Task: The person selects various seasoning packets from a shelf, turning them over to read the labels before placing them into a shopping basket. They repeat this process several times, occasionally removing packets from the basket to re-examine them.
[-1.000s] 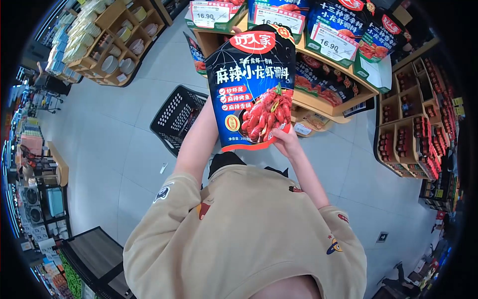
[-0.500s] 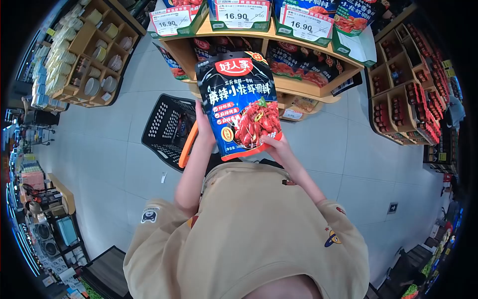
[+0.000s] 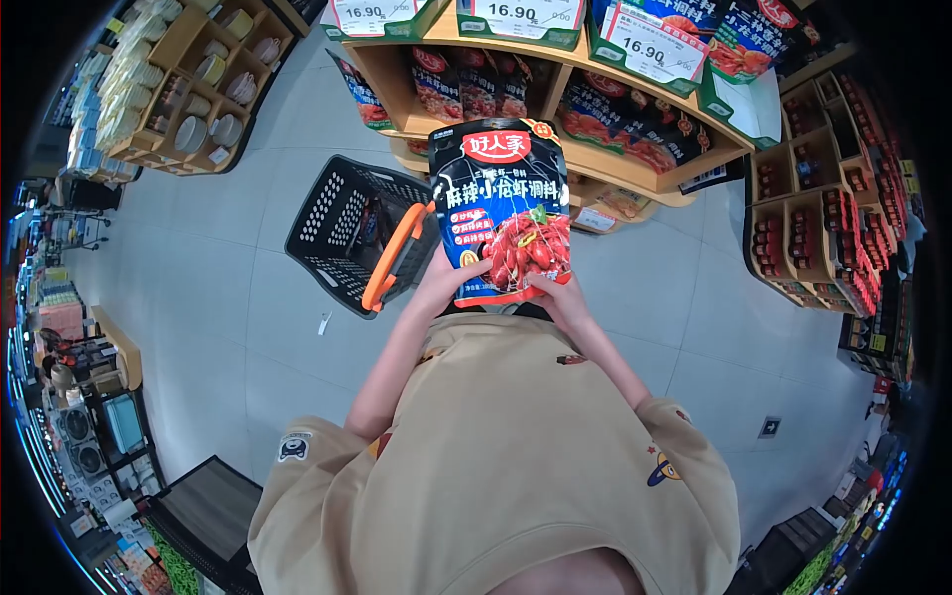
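Observation:
A seasoning packet, black and blue with a red crayfish picture, stands upright before my chest with its printed front facing me. My left hand grips its lower left side, thumb across the front and the other fingers hidden behind. At the lower right corner my right hand pinches the packet, thumb on the front. Just left of the packet, a black shopping basket with an orange handle is partly covered by my left hand and the packet. Dark items, too dim to name, lie inside the basket.
Ahead stands a wooden display shelf with similar packets and price cards. More shelving with bowls is at the left, and a rack of red-packaged goods at the right. Grey tiled floor surrounds me.
My left thumb has moved from the packet's edge onto its front. The packet appears slightly smaller, further right and more upright. The view has shifted, showing more of the basket.

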A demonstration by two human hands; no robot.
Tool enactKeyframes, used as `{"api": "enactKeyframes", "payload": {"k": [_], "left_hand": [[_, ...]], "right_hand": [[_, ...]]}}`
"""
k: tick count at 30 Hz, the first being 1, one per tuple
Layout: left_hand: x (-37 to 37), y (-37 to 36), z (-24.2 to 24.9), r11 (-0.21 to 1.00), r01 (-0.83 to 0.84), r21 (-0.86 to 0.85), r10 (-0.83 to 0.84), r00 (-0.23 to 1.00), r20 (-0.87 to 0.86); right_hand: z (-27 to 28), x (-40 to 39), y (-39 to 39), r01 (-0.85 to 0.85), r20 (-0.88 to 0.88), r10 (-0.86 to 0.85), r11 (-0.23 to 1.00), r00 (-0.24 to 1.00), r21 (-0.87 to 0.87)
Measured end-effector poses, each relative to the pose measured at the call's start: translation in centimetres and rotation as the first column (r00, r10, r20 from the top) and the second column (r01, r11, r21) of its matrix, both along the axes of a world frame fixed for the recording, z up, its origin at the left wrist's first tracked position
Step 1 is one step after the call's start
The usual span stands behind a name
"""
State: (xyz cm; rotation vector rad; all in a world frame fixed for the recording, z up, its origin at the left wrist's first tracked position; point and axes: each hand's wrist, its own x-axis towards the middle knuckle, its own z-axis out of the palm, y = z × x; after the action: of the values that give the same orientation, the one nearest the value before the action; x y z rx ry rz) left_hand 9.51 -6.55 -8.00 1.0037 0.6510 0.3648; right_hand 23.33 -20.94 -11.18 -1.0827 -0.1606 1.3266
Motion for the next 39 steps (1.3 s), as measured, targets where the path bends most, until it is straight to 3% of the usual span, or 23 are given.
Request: {"api": "enactKeyframes", "payload": {"k": [8,15,20,25,29,31,39], "left_hand": [[-0.2,-1.0,-0.1,0.996,-0.082,0.038,0.084,0.996,-0.04],[-0.6,-1.4,0.4,0.986,-0.152,0.069,0.154,0.988,-0.025],[-1.0,-1.8,0.4,0.983,-0.124,0.134,0.126,0.992,-0.006],[-1.3,-2.2,0.9,0.975,-0.086,0.203,0.097,0.994,-0.043],[-1.1,-2.3,1.5,0.985,-0.083,0.151,0.092,0.994,-0.056],[-1.0,-2.3,1.7,0.986,-0.067,0.156,0.076,0.996,-0.054],[0.6,-2.6,1.3,0.983,-0.119,0.143,0.119,0.993,0.011]], "right_hand": [[-0.2,-0.1,-0.5,0.004,-0.036,-0.005,1.0,0.999,-0.03],[2.6,0.9,-1.0,-0.114,-0.076,0.112,0.993,0.991,-0.02],[1.9,2.6,-1.2,-0.134,-0.048,0.133,0.991,0.99,-0.014],[2.4,2.2,-1.0,-0.111,0.113,0.106,0.993,0.988,0.039],[2.5,2.2,-1.0,-0.095,0.151,0.089,0.995,0.984,0.03],[2.5,2.5,-1.2,-0.123,0.372,0.137,0.991,0.918,-0.061],[4.6,2.5,-1.7,-0.016,0.441,-0.013,0.998,0.897,0.064]]}}
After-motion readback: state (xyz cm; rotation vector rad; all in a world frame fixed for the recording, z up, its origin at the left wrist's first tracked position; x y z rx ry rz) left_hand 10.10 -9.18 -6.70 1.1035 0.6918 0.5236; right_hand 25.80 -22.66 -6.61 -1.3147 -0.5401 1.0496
